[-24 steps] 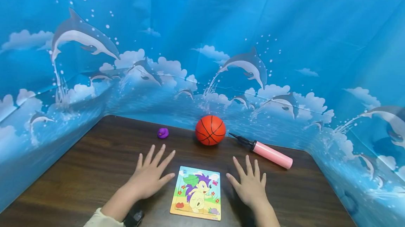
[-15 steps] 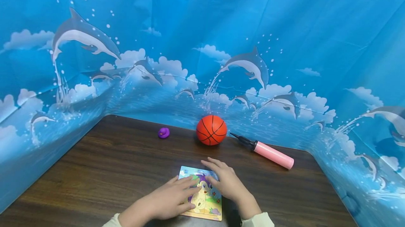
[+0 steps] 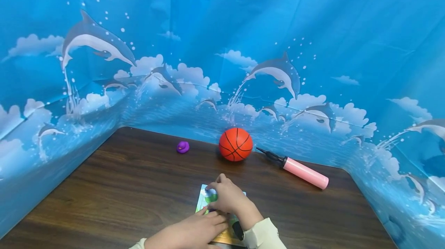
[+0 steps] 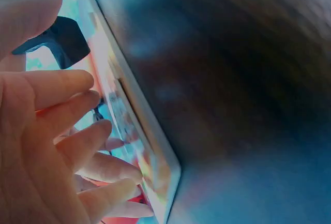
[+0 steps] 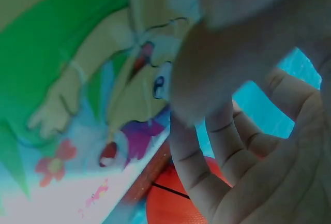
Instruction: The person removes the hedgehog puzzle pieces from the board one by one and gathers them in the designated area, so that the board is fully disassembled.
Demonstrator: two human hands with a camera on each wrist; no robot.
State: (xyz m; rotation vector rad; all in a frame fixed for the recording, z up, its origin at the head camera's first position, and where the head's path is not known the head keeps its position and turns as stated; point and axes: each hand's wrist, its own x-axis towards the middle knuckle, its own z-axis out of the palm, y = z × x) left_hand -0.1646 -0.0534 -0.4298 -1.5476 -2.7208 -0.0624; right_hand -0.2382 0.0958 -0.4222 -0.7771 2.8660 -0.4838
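Note:
A wooden jigsaw puzzle [image 3: 201, 201] with a purple-haired hedgehog picture lies on the table, largely covered by both hands in the head view. My left hand [image 3: 194, 230] reaches over its lower left part, fingers extended and slightly bent. In the left wrist view those fingertips [image 4: 85, 81] stand right at the puzzle's face, and the raised frame [image 4: 152, 123] shows edge-on. My right hand [image 3: 230, 199] bends over the upper part, its thumb close to the left hand's fingers. In the right wrist view its fingers [image 5: 191, 162] curve at the picture's edge, with nothing visible held between them.
On the dark wooden table [image 3: 139, 179], a purple rubber duck [image 3: 182, 147] and a small orange basketball [image 3: 235, 144] stand towards the back. A pink hand pump [image 3: 306, 173] lies to the right. A blue dolphin-print curtain [image 3: 222, 48] encloses the table's back and sides.
Both hands, spread on either side of the puzzle at first, have come in over it. The right hand has moved farther left and its fingers have bent. The head view has shifted slightly.

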